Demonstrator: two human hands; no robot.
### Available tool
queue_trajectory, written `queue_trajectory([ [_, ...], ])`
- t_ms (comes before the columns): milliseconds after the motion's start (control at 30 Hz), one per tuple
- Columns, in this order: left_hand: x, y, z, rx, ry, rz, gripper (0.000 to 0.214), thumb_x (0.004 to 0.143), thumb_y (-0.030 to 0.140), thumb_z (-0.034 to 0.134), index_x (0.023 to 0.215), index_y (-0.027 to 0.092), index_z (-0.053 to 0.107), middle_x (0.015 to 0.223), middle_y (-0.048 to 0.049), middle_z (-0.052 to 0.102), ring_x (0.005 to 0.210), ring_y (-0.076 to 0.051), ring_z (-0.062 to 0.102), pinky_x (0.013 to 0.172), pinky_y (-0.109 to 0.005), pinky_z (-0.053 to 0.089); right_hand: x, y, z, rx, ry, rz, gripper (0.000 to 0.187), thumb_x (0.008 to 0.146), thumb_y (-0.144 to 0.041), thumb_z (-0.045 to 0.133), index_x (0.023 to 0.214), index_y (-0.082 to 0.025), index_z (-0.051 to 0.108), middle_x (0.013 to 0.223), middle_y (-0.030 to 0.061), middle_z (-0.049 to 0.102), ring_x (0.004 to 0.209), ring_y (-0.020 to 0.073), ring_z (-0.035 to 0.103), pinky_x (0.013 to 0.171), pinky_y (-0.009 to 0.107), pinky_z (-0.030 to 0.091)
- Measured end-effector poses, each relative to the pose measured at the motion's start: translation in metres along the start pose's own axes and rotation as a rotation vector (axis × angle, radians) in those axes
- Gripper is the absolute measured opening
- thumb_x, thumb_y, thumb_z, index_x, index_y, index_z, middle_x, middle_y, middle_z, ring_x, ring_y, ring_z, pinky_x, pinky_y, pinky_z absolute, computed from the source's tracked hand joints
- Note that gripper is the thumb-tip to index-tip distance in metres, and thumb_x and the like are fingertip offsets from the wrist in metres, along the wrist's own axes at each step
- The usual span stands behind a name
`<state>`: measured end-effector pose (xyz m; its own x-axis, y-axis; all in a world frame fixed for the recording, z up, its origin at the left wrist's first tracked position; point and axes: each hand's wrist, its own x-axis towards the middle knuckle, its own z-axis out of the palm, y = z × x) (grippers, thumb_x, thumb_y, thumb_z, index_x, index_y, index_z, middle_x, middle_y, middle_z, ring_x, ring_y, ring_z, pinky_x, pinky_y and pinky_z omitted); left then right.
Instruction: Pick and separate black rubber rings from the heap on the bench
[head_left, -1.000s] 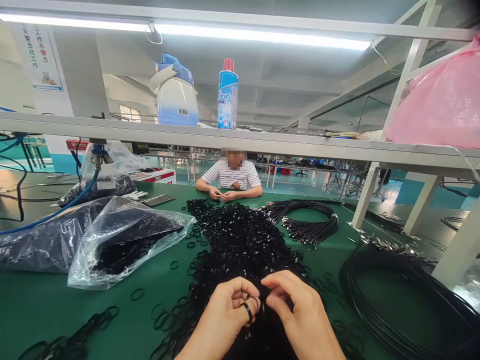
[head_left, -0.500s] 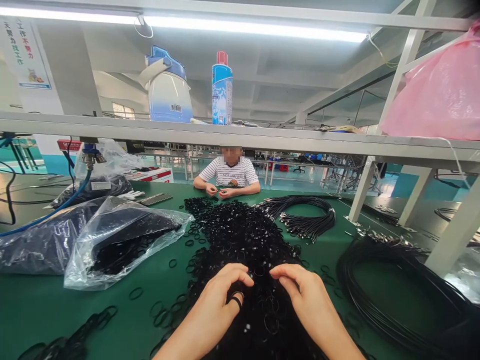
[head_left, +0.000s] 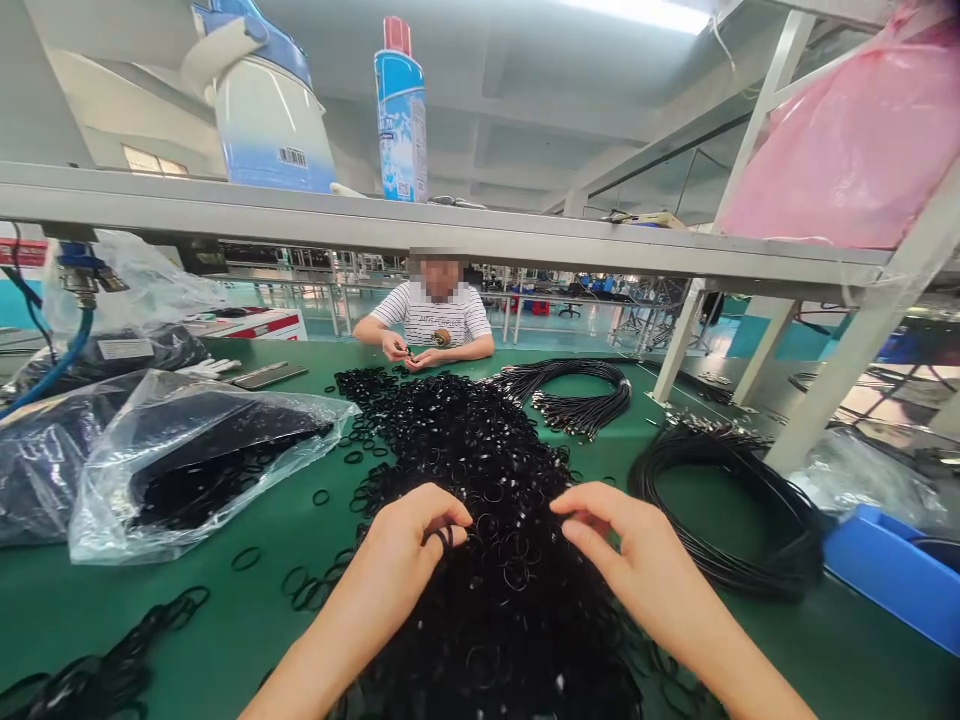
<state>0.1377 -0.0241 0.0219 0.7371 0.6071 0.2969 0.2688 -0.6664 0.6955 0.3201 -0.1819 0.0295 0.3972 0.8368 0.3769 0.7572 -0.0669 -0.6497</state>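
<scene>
A long heap of thin black rings [head_left: 465, 430] runs down the table toward me. Over its near part, on the left, is my left hand [head_left: 409, 530], its curled index finger and thumb nearly together. Black rings [head_left: 448, 537] loop around its thumb. Across the heap to the right, my right hand [head_left: 622, 530] hovers with fingers bent and a small gap before the thumb; nothing shows between them.
Plastic bags of black parts [head_left: 202, 470] lie on the left. Coiled black cables [head_left: 720, 510] and a blue bin [head_left: 892, 570] are on the right. A shelf [head_left: 450, 225] crosses above; a co-worker [head_left: 442, 320] sits opposite, handling small parts.
The view has shifted right and down, bringing the blue bin into sight. My left thumb and index finger have closed nearer each other at the rings. My hands are farther apart.
</scene>
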Motion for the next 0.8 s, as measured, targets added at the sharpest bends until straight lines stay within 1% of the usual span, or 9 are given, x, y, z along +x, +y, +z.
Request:
queue_trajectory([
  [67, -0.001, 0.001, -0.001, -0.014, -0.02, 0.025, 0.029, 0.07, 0.003, 0.043, 0.079, 0.024, 0.061, 0.081, 0.0015, 0.063, 0.076, -0.015, 0.058, 0.07, -0.023, 0.041, -0.022, 0.011, 0.002, 0.017, -0.028, 0.06, 0.015, 0.086, -0.026, 0.05, 0.092, -0.028, 0.064, 0.095, -0.003, 0.067, 0.078, 0.0154, 0.061, 0.073, 0.027, 0.048],
  [167, -0.003, 0.003, 0.0, 0.062, -0.004, 0.068, 0.028, 0.07, 0.005, 0.047, 0.083, 0.025, 0.061, 0.093, 0.0009, 0.061, 0.088, -0.018, 0.056, 0.076, -0.025, 0.04, -0.053, 0.03, 0.004, 0.033, -0.035, 0.171, 0.016, 0.086, -0.032, 0.05, 0.09, -0.028, 0.065, 0.094, -0.0009, 0.068, 0.083, 0.0183, 0.062, 0.075, 0.029, 0.048],
  [267, -0.002, 0.006, 0.0, 0.189, 0.035, 0.011, 0.024, 0.07, 0.009, 0.05, 0.083, 0.025, 0.063, 0.083, 0.0009, 0.062, 0.079, -0.019, 0.057, 0.068, -0.025, 0.04, -0.076, 0.039, 0.0, 0.025, -0.01, 0.228, 0.018, 0.086, -0.036, 0.051, 0.09, -0.027, 0.066, 0.095, 0.0007, 0.069, 0.084, 0.0196, 0.063, 0.073, 0.029, 0.049],
  [367, 0.0, 0.007, 0.0, 0.211, 0.015, -0.022, 0.023, 0.07, 0.011, 0.05, 0.081, 0.024, 0.065, 0.069, 0.0014, 0.065, 0.067, -0.019, 0.06, 0.062, -0.026, 0.041, -0.093, 0.043, -0.01, -0.014, 0.028, 0.259, 0.019, 0.087, -0.036, 0.049, 0.092, -0.027, 0.065, 0.095, 0.0014, 0.068, 0.083, 0.0192, 0.063, 0.072, 0.027, 0.05],
  [433, 0.003, 0.004, 0.002, 0.192, -0.003, -0.011, 0.028, 0.07, 0.01, 0.048, 0.084, 0.023, 0.068, 0.074, 0.0007, 0.07, 0.071, -0.02, 0.064, 0.067, -0.028, 0.045, -0.101, 0.046, -0.015, -0.054, 0.008, 0.281, 0.019, 0.087, -0.035, 0.048, 0.091, -0.027, 0.065, 0.092, 0.0008, 0.068, 0.08, 0.0186, 0.063, 0.071, 0.027, 0.049],
  [567, 0.005, -0.007, 0.01, 0.162, -0.039, 0.02, 0.035, 0.078, 0.015, 0.04, 0.094, 0.026, 0.07, 0.1, 0.0014, 0.073, 0.096, -0.021, 0.066, 0.088, -0.033, 0.047, -0.111, 0.053, -0.019, -0.102, -0.077, 0.335, 0.021, 0.09, -0.033, 0.043, 0.089, -0.026, 0.062, 0.091, 0.0005, 0.066, 0.08, 0.0173, 0.062, 0.069, 0.025, 0.048],
  [633, 0.005, -0.013, 0.015, 0.176, -0.049, 0.056, 0.037, 0.081, 0.018, 0.036, 0.096, 0.027, 0.069, 0.107, 0.0025, 0.071, 0.102, -0.021, 0.064, 0.093, -0.035, 0.046, -0.115, 0.056, -0.021, -0.133, -0.119, 0.343, 0.022, 0.091, -0.03, 0.04, 0.091, -0.026, 0.061, 0.094, 0.0003, 0.065, 0.082, 0.0167, 0.061, 0.072, 0.026, 0.047],
  [700, 0.005, -0.015, 0.018, 0.2, -0.031, 0.092, 0.034, 0.083, 0.023, 0.037, 0.096, 0.027, 0.068, 0.11, 0.0024, 0.07, 0.103, -0.02, 0.063, 0.095, -0.035, 0.046, -0.119, 0.058, -0.023, -0.181, -0.18, 0.315, 0.02, 0.088, -0.022, 0.042, 0.094, -0.028, 0.06, 0.098, -0.0008, 0.064, 0.089, 0.0168, 0.059, 0.078, 0.027, 0.045],
  [800, 0.009, -0.011, 0.017, 0.259, 0.002, 0.102, 0.025, 0.084, 0.032, 0.045, 0.094, 0.028, 0.068, 0.104, 0.0023, 0.072, 0.096, -0.021, 0.065, 0.089, -0.034, 0.049, -0.124, 0.062, -0.023, -0.276, -0.288, 0.272, 0.035, 0.073, -0.004, 0.048, 0.094, -0.029, 0.061, 0.099, -0.0023, 0.063, 0.094, 0.0172, 0.056, 0.079, 0.027, 0.043],
])
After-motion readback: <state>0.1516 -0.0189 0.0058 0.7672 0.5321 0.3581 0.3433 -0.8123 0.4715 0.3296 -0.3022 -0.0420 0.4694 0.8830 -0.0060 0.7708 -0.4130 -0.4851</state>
